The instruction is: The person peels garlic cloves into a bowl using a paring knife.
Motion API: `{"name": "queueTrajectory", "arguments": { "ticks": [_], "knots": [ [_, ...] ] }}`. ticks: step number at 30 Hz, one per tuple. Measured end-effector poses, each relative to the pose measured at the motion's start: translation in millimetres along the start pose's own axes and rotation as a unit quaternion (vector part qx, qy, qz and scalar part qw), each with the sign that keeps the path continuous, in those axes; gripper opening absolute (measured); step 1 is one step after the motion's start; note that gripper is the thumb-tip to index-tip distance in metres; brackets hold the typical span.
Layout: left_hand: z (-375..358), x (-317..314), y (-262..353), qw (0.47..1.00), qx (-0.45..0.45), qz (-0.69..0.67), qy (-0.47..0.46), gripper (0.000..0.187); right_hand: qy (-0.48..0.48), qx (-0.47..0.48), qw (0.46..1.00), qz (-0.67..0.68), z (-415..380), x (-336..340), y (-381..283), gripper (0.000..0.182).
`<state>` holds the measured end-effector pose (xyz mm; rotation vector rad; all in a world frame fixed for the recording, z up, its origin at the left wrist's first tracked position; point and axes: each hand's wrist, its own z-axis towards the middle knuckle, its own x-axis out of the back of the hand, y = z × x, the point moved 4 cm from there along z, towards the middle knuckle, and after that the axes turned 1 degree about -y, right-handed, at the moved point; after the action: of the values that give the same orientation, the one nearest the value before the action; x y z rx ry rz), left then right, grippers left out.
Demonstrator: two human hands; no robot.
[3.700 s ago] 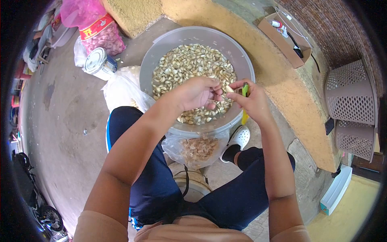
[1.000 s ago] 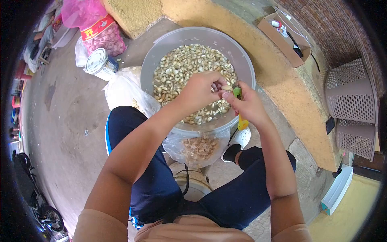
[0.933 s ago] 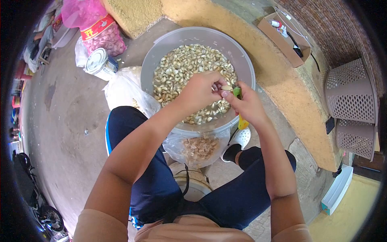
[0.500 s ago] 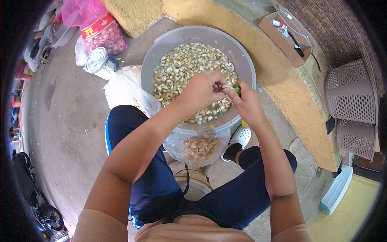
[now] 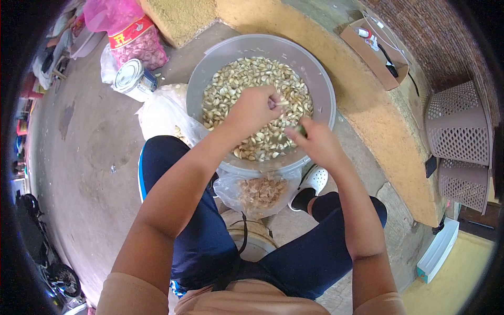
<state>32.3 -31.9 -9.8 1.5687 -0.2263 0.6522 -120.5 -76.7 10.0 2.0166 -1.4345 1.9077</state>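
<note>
Over a large grey tub [image 5: 324,86] of garlic cloves [image 5: 257,73], my two hands are apart. My left hand [image 5: 257,107] is closed, its fingertips pinching a pale garlic clove [image 5: 281,103] above the pile. Lower and to the right, near the tub's right side, my right hand [image 5: 317,139] is curled around a small green object [image 5: 300,129]. Motion smears the right fingers, and most of that object is hidden in the grip. Below the tub's near rim, a clear plastic bag [image 5: 231,197] holds brownish garlic skins [image 5: 262,191].
Left of the tub stand a white plastic sack [image 5: 163,113], a lidded white bucket [image 5: 137,84] and a pink mesh bag [image 5: 142,47]. A yellow ledge [image 5: 378,121] curves along the right, carrying a cardboard box [image 5: 373,55]. Perforated brown baskets [image 5: 457,131] are beyond it.
My hands have drawn apart. The left moved slightly left with the clove, and the right dropped down a little, still holding the green object. The view has shifted slightly.
</note>
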Motion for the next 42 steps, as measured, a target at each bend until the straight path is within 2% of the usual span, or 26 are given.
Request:
{"name": "queueTrajectory", "arguments": {
  "ticks": [1, 4, 7, 10, 13, 16, 17, 19, 20, 22, 24, 27, 31, 33, 36, 39, 42],
  "knots": [
    [-0.2, 3.9, -3.0, 1.000, 0.012, 0.002, -0.014, 0.016, -0.051, 0.006, 0.998, -0.035, -0.7, -6.3, 2.8, 0.043],
    [-2.6, 14.8, -10.7, 0.998, 0.013, 0.046, -0.037, 0.017, -0.210, 0.050, 0.976, -0.018, -11.2, -37.8, 7.0, 0.048],
    [-5.9, 34.4, -21.0, 0.992, 0.022, 0.108, -0.068, 0.018, -0.317, 0.104, 0.940, -0.074, -23.2, -84.5, 12.2, 0.052],
    [-9.3, 66.3, -43.4, 0.981, 0.054, 0.156, -0.100, 0.024, -0.350, 0.077, 0.933, -0.023, -28.4, -106.9, 12.8, 0.057],
    [-22.6, 112.7, -68.3, 0.963, 0.068, 0.249, -0.072, 0.025, -0.361, -0.060, 0.926, 0.092, -23.6, -109.4, 25.9, 0.058],
    [-40.4, 141.3, -87.1, 0.942, 0.112, 0.310, -0.071, 0.024, -0.349, -0.110, 0.928, 0.074, -15.3, -106.1, 34.5, 0.050],
    [-45.4, 147.0, -90.3, 0.935, 0.131, 0.321, -0.075, 0.023, -0.381, -0.115, 0.916, 0.047, -13.8, -108.0, 33.4, 0.048],
    [-55.3, 150.2, -103.6, 0.916, 0.230, 0.299, -0.138, 0.025, -0.442, -0.123, 0.888, -0.008, -13.6, -105.7, 22.0, 0.044],
    [-60.1, 150.8, -109.7, 0.901, 0.279, 0.287, -0.169, 0.026, -0.418, -0.048, 0.907, -0.031, -12.4, -117.3, 27.4, 0.043],
    [-65.3, 150.6, -122.6, 0.884, 0.280, 0.332, -0.174, 0.028, -0.361, 0.102, 0.924, -0.077, -16.0, -145.7, 38.7, 0.042],
    [-71.0, 151.0, -140.5, 0.873, 0.258, 0.377, -0.172, 0.030, -0.361, 0.104, 0.925, -0.054, -19.4, -145.5, 36.8, 0.043],
    [-75.5, 149.3, -172.5, 0.811, 0.269, 0.464, -0.234, 0.032, -0.328, 0.079, 0.940, -0.043, -18.5, -131.1, 29.2, 0.045],
    [-85.7, 153.3, -197.1, 0.785, 0.304, 0.483, -0.242, 0.032, -0.268, 0.073, 0.960, -0.042, -10.3, -126.6, 40.3, 0.045],
    [-89.3, 153.0, -200.2, 0.764, 0.326, 0.508, -0.230, 0.031, -0.289, 0.055, 0.954, -0.061, -8.0, -123.4, 41.9, 0.044],
    [-83.3, 149.6, -207.9, 0.777, 0.327, 0.492, -0.218, 0.034, -0.279, 0.030, 0.958, -0.063, -6.1, -110.5, 36.1, 0.042],
    [-74.5, 141.2, -201.4, 0.829, 0.258, 0.458, -0.189, 0.031, -0.259, 0.014, 0.965, -0.046, -3.9, -91.5, 32.2, 0.042],
    [-63.5, 113.2, -164.9, 0.902, 0.163, 0.368, -0.158, 0.030, -0.217, -0.010, 0.976, -0.024, 2.2, -69.8, 39.6, 0.037]
  ]
}}
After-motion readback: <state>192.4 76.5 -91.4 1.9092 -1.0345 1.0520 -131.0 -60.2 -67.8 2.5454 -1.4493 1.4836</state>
